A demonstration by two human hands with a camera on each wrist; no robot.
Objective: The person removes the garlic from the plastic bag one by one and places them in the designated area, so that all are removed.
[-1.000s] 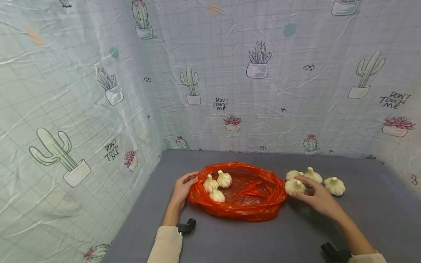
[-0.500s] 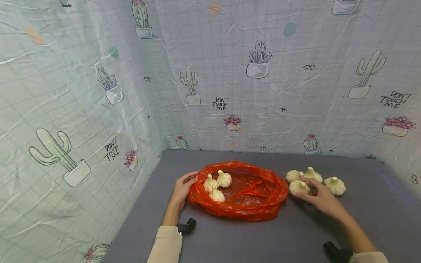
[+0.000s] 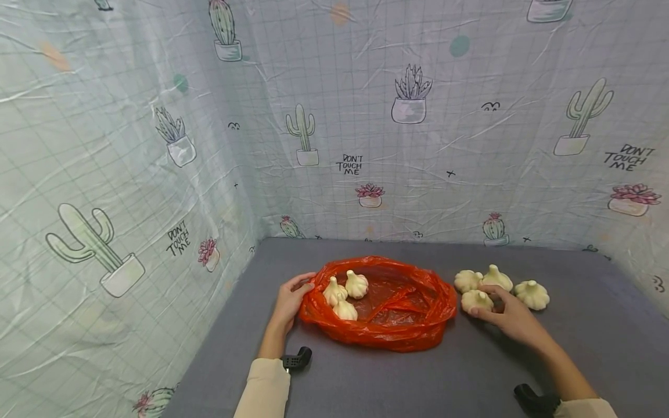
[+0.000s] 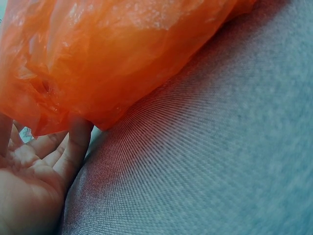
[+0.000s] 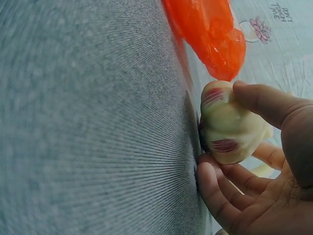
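Pinching garlic bulb [image 3: 474, 302]: right fingers [image 5: 213, 185]; left fingers [image 4: 77, 147] pinch red bag [image 3: 387, 338], tips hidden in left wrist view.

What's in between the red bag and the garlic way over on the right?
In the head view, two garlic bulbs sit there at the back, plus a front bulb held by the right hand.

The crumpled plastic bag [image 3: 384, 335] is translucent orange-red, the round garlic bulb [image 5: 230, 120] cream with purplish-red streaks, the woven fabric tabletop [image 3: 397, 380] grey, the pale gridded backdrop sheet [image 3: 334, 75] printed with green cacti [image 3: 96, 247] and pink succulents [image 3: 370, 191].
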